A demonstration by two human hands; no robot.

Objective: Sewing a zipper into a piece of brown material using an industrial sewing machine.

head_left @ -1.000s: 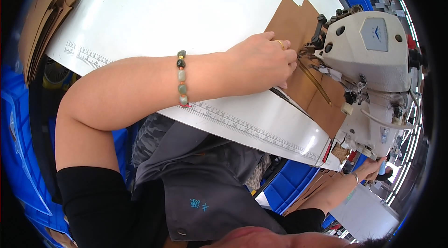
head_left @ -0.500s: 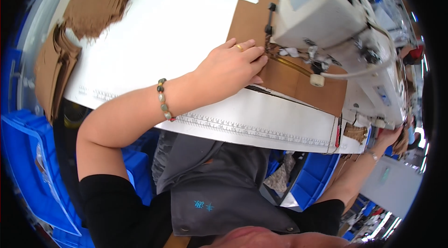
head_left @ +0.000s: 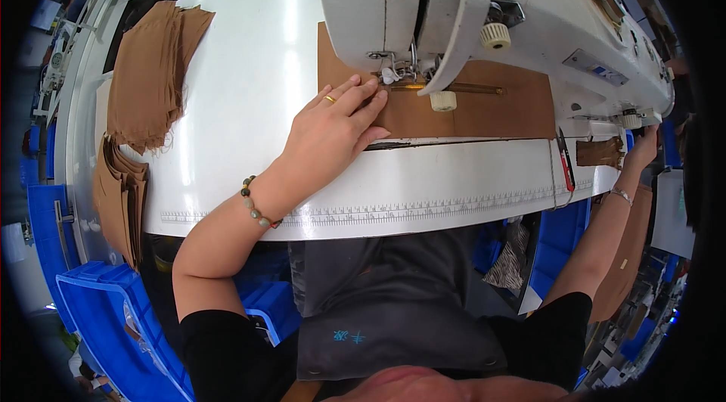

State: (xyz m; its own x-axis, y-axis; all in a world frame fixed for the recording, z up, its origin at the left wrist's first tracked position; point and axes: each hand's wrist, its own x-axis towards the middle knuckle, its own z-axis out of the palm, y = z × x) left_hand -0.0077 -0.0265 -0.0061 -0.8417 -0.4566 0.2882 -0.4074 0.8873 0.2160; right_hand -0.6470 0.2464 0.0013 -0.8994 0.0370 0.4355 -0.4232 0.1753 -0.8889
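Note:
My left hand (head_left: 336,126) lies flat with fingers stretched on a brown fabric panel (head_left: 491,118), its fingertips close to the presser foot of a white sewing machine (head_left: 544,31). A narrow gold-coloured strip, like a zipper (head_left: 476,89), runs along the panel to the right of the foot. Part of the panel is hidden under the machine head. Out at the machine's right end, my right hand (head_left: 644,149) reaches up to the handwheel area; its fingers are mostly hidden there.
Stacks of brown fabric pieces (head_left: 147,73) and folded brown pieces (head_left: 121,198) lie at the left. A red-and-black slim tool (head_left: 566,164) and a brown scrap (head_left: 600,152) sit right of the panel. A ruler strip (head_left: 378,211) follows the front edge. Blue bins (head_left: 113,311) stand below.
The whole view has turned, so the machine and panel now appear more level. My left hand stays flat on the panel by the foot, and my right hand stays at the machine's right end.

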